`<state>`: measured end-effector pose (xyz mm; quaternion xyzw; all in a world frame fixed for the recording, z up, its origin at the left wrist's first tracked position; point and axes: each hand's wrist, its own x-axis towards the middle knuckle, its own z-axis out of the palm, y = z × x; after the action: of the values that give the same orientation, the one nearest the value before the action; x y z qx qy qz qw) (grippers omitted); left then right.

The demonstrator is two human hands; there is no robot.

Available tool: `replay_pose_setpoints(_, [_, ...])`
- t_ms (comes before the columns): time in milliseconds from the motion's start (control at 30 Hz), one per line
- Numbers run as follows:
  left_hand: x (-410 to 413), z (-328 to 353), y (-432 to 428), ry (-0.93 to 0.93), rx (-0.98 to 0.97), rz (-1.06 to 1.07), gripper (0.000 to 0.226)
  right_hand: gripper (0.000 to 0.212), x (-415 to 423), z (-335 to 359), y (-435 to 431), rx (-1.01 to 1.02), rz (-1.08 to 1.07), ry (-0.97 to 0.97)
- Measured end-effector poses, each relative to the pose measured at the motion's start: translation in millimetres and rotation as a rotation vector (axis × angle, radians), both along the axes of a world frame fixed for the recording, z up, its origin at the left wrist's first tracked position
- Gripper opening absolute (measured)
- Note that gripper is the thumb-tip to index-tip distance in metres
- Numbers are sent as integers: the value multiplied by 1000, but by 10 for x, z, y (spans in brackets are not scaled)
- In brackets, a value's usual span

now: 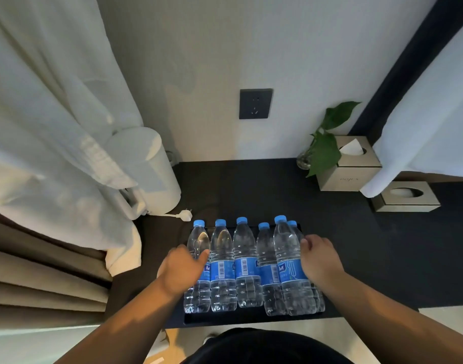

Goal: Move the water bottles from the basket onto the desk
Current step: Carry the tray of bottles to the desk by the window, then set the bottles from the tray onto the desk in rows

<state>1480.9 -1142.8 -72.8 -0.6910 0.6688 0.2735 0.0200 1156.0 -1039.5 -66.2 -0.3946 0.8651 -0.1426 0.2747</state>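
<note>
My left hand point(181, 269) and right hand point(320, 258), half-open, press the row of bottles point(247, 264) at lower centre, squaring it on the desk point(369, 245).

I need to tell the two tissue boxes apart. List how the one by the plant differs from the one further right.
The tissue box by the plant is tall and cube-like; the right tissue box is low and flat. A white tissue sticks up from the tall one; none sticks out of the flat one's oval opening. The tall one is in full view; a white cloth overhangs part of the flat one. Both look beige-metallic and sit on the dark desk.
</note>
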Motion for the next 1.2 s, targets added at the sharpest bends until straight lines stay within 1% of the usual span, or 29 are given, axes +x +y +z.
replay_pose_setpoints(67, [-8,20,-72,1,-6,-27,55,28,39,56,-24,-34,18,10])
replay_pose_setpoints(133, [-17,32,-152,6,11,-54,55,32,96,93,-69,-56,54,37])
replay_pose_setpoints(233, [-47,27,-269,31,38,-80,56,36,206,132,-170,-56,75,86])
replay_pose_setpoints(333, [-49,2,-359,8,46,-91,60,38,318,114,-240,-23,18,47])
replay_pose_setpoints(500, [-75,-63,-535,19,15,-204,56,55,428,108,-322,29,-36,86])
replay_pose_setpoints(567, [-124,-82,-599,18,15,-174,56,57,429,117,-372,53,-30,89])
replay_pose_setpoints(667, [-204,-106,-703,27,70,-60,59,63,406,133,-476,81,-36,84])
replay_pose_setpoints(733, [-253,-118,-750,46,106,40,58,58,378,132,-557,111,-21,97])
replay_pose_setpoints(800, [-281,-114,-778,78,125,131,50,51,333,131,-654,147,-12,109])
replay_pose_setpoints(867, [-278,-99,-788,102,135,162,43,46,276,139,-746,183,-22,84])
replay_pose_setpoints(933, [-256,-50,-798,88,124,112,40,39,204,155,-825,209,-49,12])
replay_pose_setpoints(1000, [-239,44,-790,102,88,52,38,36,131,190,-889,219,-14,-44])
replay_pose_setpoints(1133, [-233,307,-716,93,-66,-19,47,35,103,358,-1015,167,194,-77])
replay_pose_setpoints(1200, [-259,477,-677,100,-101,-12,44,32,128,502,-1077,95,274,-103])
